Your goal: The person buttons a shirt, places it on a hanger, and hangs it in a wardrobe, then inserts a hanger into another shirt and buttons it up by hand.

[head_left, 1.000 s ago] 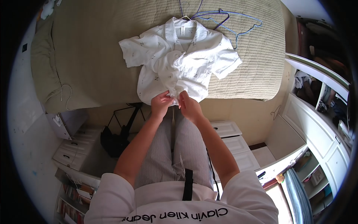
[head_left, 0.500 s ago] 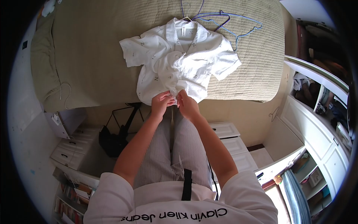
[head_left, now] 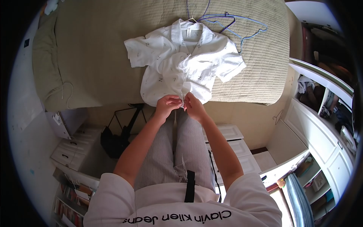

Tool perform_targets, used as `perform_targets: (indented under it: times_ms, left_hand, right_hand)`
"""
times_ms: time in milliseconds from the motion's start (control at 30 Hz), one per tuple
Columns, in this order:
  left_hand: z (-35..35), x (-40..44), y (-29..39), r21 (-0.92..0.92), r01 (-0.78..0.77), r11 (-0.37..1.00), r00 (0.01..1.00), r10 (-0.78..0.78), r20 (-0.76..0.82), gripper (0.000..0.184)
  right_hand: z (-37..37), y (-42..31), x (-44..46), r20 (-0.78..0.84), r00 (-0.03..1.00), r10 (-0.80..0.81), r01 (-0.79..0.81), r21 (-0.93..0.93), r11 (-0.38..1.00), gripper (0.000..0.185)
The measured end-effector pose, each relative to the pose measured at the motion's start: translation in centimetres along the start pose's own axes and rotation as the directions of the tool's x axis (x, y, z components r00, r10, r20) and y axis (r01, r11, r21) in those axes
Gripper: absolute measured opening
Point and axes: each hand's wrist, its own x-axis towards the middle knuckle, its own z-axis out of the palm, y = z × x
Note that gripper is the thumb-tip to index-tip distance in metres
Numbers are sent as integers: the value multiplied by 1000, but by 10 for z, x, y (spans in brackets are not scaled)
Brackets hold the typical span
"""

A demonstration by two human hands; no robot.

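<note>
A white short-sleeved shirt (head_left: 196, 68) with small dark letter prints lies front up on the bed, its collar away from me. A hanger hook shows at its neck. At the lower hem, my left hand (head_left: 168, 107) pinches the front edge of the cloth. Close beside it on the right, my right hand (head_left: 194, 107) has its fingers closed on the same edge. The fingertips of both hands nearly touch, and they hide the bit of cloth between them.
Blue and purple hangers (head_left: 242, 26) lie above the shirt on the quilted bed (head_left: 98, 75). A black bag (head_left: 113, 143) is on the floor at left. White drawers (head_left: 242, 151) stand right of my legs, with open shelves (head_left: 314, 90) of clothes farther right.
My left hand has shifted slightly right, its fingers now lying more sideways across the hem. My right hand has moved slightly right and down. The bottom edge of the shirt has shifted a little.
</note>
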Motion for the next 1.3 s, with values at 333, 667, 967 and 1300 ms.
perform_targets:
  times_ms: [333,667,967,1300]
  left_hand:
    - [14,-3,5,-10,-163,987,986,162,-29,26]
    - [12,-7,7,-4,-190,982,981,189,-46,29]
    - [10,-7,8,-12,-144,990,989,144,-31,29]
    - [8,0,4,160,-261,952,961,271,-47,29]
  right_hand:
    - [-8,-3,0,21,1000,-5,0,238,971,8]
    - [-18,-14,-1,130,964,230,-264,449,854,11]
    - [-14,2,-2,186,921,344,-389,499,774,13]
    - [-10,-13,-12,322,877,355,-476,674,565,23]
